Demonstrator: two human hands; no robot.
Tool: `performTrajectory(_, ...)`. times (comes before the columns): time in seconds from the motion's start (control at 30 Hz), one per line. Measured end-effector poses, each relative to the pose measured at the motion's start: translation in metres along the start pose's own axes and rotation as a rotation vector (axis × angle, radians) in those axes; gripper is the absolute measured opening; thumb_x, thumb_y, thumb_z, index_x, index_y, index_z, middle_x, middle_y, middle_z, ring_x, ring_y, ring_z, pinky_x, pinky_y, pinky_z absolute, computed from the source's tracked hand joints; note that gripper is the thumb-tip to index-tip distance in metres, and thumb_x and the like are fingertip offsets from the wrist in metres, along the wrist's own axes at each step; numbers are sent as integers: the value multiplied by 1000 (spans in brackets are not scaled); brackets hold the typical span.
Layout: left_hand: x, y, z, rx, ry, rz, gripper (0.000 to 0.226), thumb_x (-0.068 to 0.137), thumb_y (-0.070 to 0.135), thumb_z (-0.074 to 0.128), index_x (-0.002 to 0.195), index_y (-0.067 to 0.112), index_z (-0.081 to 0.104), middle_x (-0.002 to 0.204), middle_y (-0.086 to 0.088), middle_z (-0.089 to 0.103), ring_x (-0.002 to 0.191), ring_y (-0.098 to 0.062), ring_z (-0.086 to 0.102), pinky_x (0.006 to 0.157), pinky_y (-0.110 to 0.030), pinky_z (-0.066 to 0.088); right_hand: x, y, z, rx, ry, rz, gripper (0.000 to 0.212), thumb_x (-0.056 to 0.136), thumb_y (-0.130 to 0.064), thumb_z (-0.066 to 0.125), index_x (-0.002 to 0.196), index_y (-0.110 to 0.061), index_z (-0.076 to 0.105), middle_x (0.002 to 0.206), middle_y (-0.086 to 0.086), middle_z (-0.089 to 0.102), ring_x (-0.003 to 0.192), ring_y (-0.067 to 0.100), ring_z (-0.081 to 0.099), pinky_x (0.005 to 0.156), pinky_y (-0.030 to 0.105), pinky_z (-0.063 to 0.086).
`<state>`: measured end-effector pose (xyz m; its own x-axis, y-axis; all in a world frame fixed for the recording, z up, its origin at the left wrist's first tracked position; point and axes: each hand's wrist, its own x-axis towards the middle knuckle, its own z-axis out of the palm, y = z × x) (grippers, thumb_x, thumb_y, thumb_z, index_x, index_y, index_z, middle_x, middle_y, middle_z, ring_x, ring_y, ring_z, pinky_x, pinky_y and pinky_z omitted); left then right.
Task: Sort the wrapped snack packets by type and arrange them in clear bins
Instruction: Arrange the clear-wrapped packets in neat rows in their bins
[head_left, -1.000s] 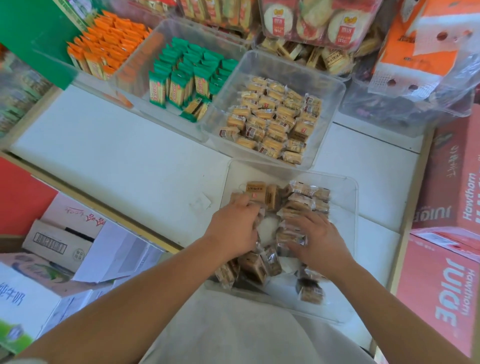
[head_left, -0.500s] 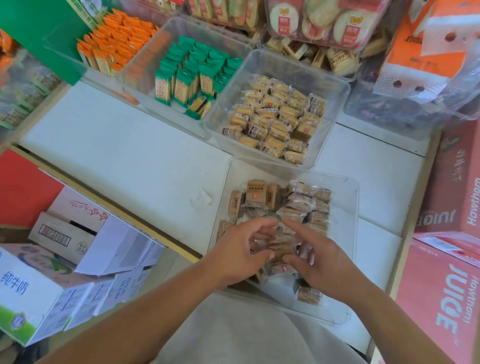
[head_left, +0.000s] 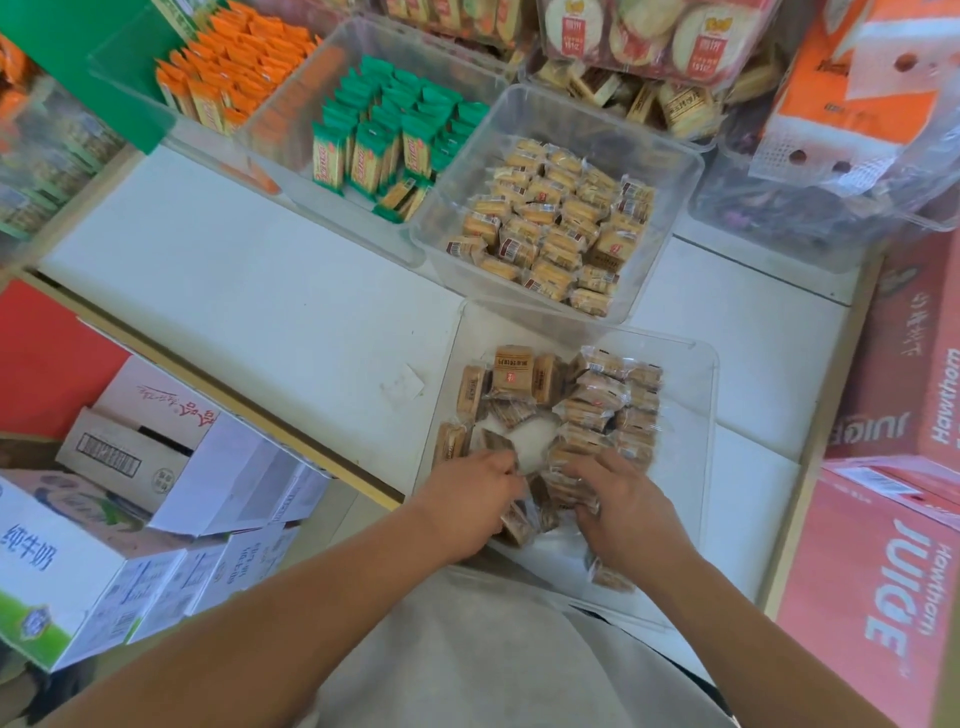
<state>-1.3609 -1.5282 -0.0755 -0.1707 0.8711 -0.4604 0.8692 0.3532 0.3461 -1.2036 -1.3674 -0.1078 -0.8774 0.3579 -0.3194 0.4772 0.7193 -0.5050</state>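
A clear bin (head_left: 696, 415) at the near edge of the white shelf holds several brown wrapped snack packets (head_left: 514, 371). My left hand (head_left: 467, 501) reaches into its near left part, fingers curled on a brown packet (head_left: 496, 441). My right hand (head_left: 623, 506) lies beside it, fingers curled over a cluster of clear-wrapped packets (head_left: 566, 483). Behind stands a second clear bin (head_left: 670, 171) filled with small golden biscuit packets (head_left: 561, 223).
Farther back are clear bins of green packets (head_left: 384, 140) and orange packets (head_left: 234, 67). Red juice cartons (head_left: 898, 597) stand at the right. White milk cartons (head_left: 78, 561) sit low at the left. Bagged snacks (head_left: 649, 31) pile up at the back.
Both hands slid toward the near side of the bin and now close on packets there; a bare white patch of the bin floor shows in the middle.
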Motion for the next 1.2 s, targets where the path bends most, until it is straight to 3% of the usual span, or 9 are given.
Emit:
performTrajectory(0.2,-15,0,-12,-434,46,-104,37,87,34,77,121,29,63,115,11,58,100,-9,57,88,-28,51,-4,8,-14,217,89,34,50,73,-1,83,115,-26,74,106,-13,62,95,15,65,85,30,54)
performTrajectory(0.33,3,15,14,-304,-49,-130,23,90,34,74,111,29,66,110,7,62,98,-15,60,87,-38,54,-8,5,-22,322,93,73,41,76,-5,86,110,-26,76,98,-22,57,82,-4,57,81,24,52)
performTrajectory(0.6,14,25,29,-434,82,-173,31,86,24,72,116,26,67,113,6,65,101,-16,62,89,-35,55,-19,3,-10,282,120,58,37,81,-8,81,114,-23,72,103,-9,59,84,-5,55,75,15,48)
performTrajectory(0.73,9,25,25,-594,118,-225,45,82,28,78,122,33,57,103,16,66,88,-5,63,80,-27,56,-21,2,-12,169,-7,30,43,82,-18,77,123,-25,67,110,-10,55,94,12,60,80,26,53)
performTrajectory(0.83,10,34,22,-708,140,-233,48,78,24,84,117,31,56,94,13,65,81,-5,63,78,-26,57,-23,-1,-9,142,-135,22,66,70,-45,77,131,-29,58,116,-13,50,102,14,59,84,32,55)
performTrajectory(0.9,10,40,17,-791,122,-198,49,79,18,85,119,30,59,97,12,68,85,-4,66,83,-28,59,-22,-3,-5,51,-134,62,79,64,-61,81,132,-34,51,120,-14,51,105,12,57,85,34,53)
performTrajectory(0.97,11,38,11,-846,68,-127,43,85,13,80,122,28,63,103,11,71,91,-2,68,86,-25,59,-22,-3,-5,-30,-80,82,74,67,-63,82,129,-37,51,119,-17,52,108,10,57,82,32,52)
performTrajectory(1.1,18,6,-6,-350,106,-86,38,94,18,69,130,29,63,124,11,66,112,-8,61,97,-31,54,-31,1,-13,-16,-43,96,75,66,-64,81,131,-46,47,124,-26,53,108,4,58,80,26,53)
performTrajectory(1.2,34,-9,-5,-51,-50,0,51,85,24,75,134,30,61,124,6,66,112,-17,61,94,-37,55,-38,-3,-17,7,65,102,72,63,-61,82,125,-42,53,116,-24,60,98,3,59,68,9,38)
